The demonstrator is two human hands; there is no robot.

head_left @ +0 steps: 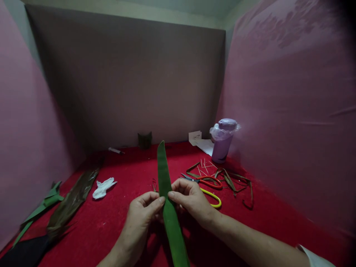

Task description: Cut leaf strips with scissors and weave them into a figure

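Note:
A long green leaf strip (172, 231) stands between my hands, its pointed tip up and its lower end running out of the bottom of the view. My left hand (143, 215) pinches its left edge between thumb and fingers. From the other side my right hand (191, 200) grips the right edge at nearly the same height, thumb on the front face. The fingertips behind the leaf are hidden. Close by my right hand lie scissors with red handles (211, 182) and a yellow-handled pair (216, 200), its blades hidden behind that hand.
Right of centre lie toothpicks (205, 166) and dry brown strips (230, 182). Behind them stands a purple tumbler (221, 148) beside papers (205, 146). On the left are a crumpled tissue (103, 187), a brown leaf (76, 194) and a folded green leaf piece (46, 203). Pink walls (289, 129) flank the red cloth.

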